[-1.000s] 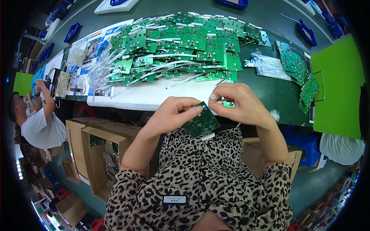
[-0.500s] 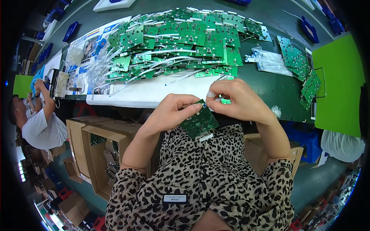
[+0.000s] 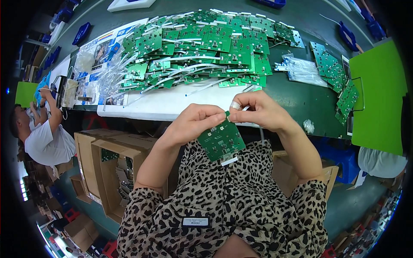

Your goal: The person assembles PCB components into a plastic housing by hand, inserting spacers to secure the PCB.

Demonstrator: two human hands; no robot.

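Note:
A green circuit board [image 3: 220, 144] with a white connector along its lower edge hangs tilted in front of my body. The thumb and fingers of my left hand [image 3: 193, 122] pinch its upper corner. At that same corner the fingertips of my right hand [image 3: 262, 112] are pressed together, with white tape round one finger. A thin white ribbon cable [image 3: 262, 135] trails down from under my right hand; its other end is hidden by the fingers. Beyond my hands a large heap of green circuit boards [image 3: 211, 41] with white ribbon cables covers the worktable.
A bundle of ribbon cables [image 3: 299, 71] lies right of the heap, with more boards [image 3: 329, 64] beside a green panel [image 3: 378, 94]. Clear plastic wrap [image 3: 109, 77] lies at left. An open cardboard box [image 3: 101, 172] stands below the table. Another person [image 3: 49, 142] works far left.
The board has tilted to face up more, and its lower end has shifted slightly down. My right fingers have closed in on its upper corner, and the ribbon cable now hangs below that hand.

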